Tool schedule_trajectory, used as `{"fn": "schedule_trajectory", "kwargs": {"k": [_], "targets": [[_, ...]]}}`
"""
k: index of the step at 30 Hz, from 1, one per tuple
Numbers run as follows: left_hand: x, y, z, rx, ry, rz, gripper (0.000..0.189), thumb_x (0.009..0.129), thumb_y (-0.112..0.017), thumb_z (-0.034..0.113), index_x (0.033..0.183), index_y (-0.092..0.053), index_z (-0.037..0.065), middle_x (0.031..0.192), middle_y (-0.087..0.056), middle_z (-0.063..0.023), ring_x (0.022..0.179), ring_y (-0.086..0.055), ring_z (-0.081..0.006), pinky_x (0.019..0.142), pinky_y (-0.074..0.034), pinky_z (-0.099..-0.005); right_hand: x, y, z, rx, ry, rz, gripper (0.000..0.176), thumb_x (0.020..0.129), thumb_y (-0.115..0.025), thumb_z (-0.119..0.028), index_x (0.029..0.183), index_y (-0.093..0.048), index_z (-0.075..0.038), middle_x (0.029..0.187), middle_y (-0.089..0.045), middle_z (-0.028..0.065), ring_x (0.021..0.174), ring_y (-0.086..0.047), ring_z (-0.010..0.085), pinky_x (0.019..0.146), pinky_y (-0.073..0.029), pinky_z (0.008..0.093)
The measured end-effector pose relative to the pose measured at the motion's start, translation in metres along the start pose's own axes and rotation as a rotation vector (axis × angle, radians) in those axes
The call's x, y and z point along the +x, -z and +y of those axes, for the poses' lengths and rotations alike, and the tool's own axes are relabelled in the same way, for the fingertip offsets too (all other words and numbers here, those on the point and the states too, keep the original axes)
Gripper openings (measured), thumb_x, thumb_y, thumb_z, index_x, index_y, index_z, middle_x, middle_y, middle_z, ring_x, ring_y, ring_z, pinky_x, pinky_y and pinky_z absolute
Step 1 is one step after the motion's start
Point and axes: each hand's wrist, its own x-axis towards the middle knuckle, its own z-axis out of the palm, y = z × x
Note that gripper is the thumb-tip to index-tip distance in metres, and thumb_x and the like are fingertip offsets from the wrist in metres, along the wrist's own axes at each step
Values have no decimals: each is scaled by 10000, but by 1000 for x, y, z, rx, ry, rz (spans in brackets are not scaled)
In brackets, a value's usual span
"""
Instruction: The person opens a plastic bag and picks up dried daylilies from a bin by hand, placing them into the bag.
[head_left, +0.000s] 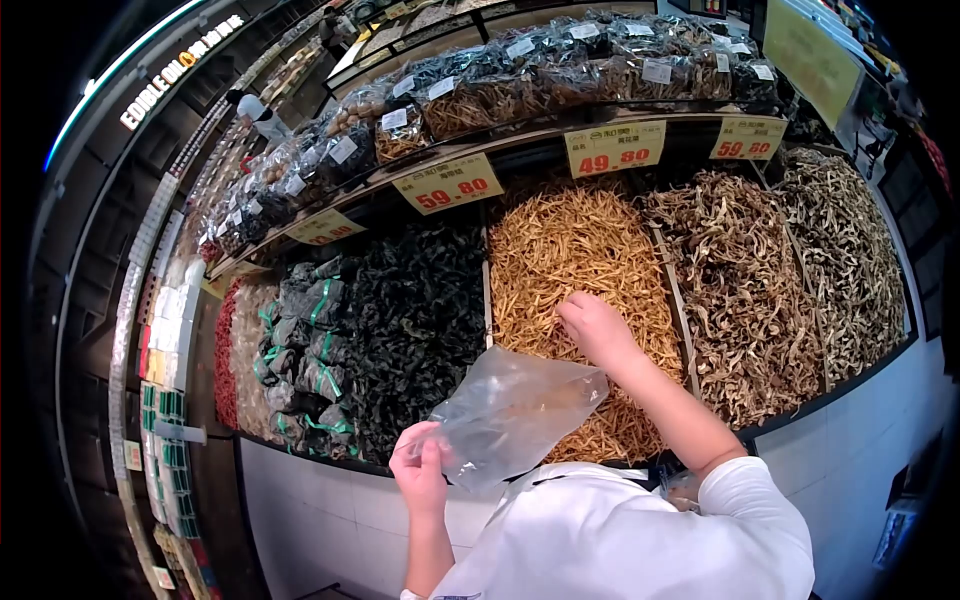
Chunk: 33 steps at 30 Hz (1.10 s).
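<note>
A clear plastic bag (515,410) hangs from my left hand (420,468), its edge pinched between thumb and fingers. The bag spreads out to the right, over the front part of the bins. My right hand (597,328) is over a bin of golden dried daylily buds (575,235), fingers curled together in a pinch at the surface. Whether any buds are between those fingertips, I cannot make out. Left of that bin lies a heap of black dried seaweed or fungus (415,290). Brown dried strips (735,290) fill the bin to its right.
Yellow price signs (615,148) line the shelf edge behind the bins. Above them sit several bagged dried goods (540,90). Thin dividers (677,305) separate the bins. Dark bundles with green ties (310,350) lie at left. Another person (262,118) stands far back left.
</note>
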Motion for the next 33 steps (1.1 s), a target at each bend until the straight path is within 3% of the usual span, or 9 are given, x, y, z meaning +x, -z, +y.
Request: {"fn": "schedule_trajectory", "kwargs": {"k": [2, 7, 9, 13, 14, 17, 21, 24, 33], "targets": [[1, -5, -4, -20, 20, 26, 160, 968, -582, 104, 1046, -649, -19, 870, -634, -44, 690, -586, -96, 631, -490, -230, -1, 11, -1, 121, 32, 159, 93, 872, -667, -100, 946, -646, -48, 910, -621, 98, 830, -636, 316, 730, -534, 399], [10, -10, -6, 80, 55, -24, 160, 957, -558, 71, 970, -680, -32, 945, -610, -65, 764, -581, -105, 692, -480, -234, -10, 39, -14, 351, -40, 264, 126, 830, -723, -45, 952, -693, -29, 937, -676, 113, 831, -665, 287, 750, -544, 349], [16, -12, -5, 493, -196, -132, 153, 941, -561, 38, 941, -698, -31, 989, -574, -69, 787, -576, -112, 706, -463, -227, -14, 45, -14, 400, -43, 352, 120, 827, -721, -32, 944, -700, -10, 934, -687, 119, 837, -674, 255, 740, -546, 333], [12, -23, 1, 351, -39, -147, 87, 871, -669, -18, 948, -709, -16, 996, -554, -59, 747, -562, -69, 616, -442, -193, -27, 63, -23, 493, -179, 478, 126, 814, -732, 4, 939, -720, 0, 925, -693, 109, 840, -676, 201, 718, -543, 285], [11, -25, 4, 331, 50, -160, 82, 861, -675, -45, 937, -704, -34, 989, -581, -71, 838, -566, -104, 706, -453, -223, -33, 67, -25, 612, -275, 502, 126, 818, -728, 32, 939, -723, 1, 936, -682, 100, 846, -666, 168, 711, -536, 259], [13, -26, -1, 329, 101, -203, 60, 867, -681, -27, 922, -700, -40, 958, -611, -74, 818, -575, -96, 699, -449, -216, -53, 82, -29, 725, -317, 576, 131, 832, -713, 67, 956, -713, 26, 978, -651, 85, 860, -648, 135, 716, -530, 235], [8, -29, -21, 201, 241, -197, 70, 904, -676, 18, 963, -669, -20, 823, -644, -11, 716, -568, -51, 649, -442, -196, -79, 107, -45, 798, -331, 527, 139, 814, -708, 86, 938, -714, 25, 963, -661, 91, 816, -651, 138, 692, -529, 247], [7, -36, -20, 154, 288, -236, 100, 898, -692, 30, 969, -650, -27, 865, -651, -6, 714, -593, -36, 601, -445, -182, -90, 118, -54, 604, -102, 274, 157, 737, -758, 52, 883, -729, 1, 883, -698, 114, 797, -675, 209, 687, -540, 287], [0, -52, -20, 116, 312, -263, 76, 924, -663, 66, 946, -598, 32, 812, -615, 13, 635, -539, -17, 530, -430, -185, -85, 85, -74, 468, 165, -153, 131, 827, -728, -66, 951, -693, -47, 935, -671, 91, 826, -669, 277, 733, -559, 356]]}}
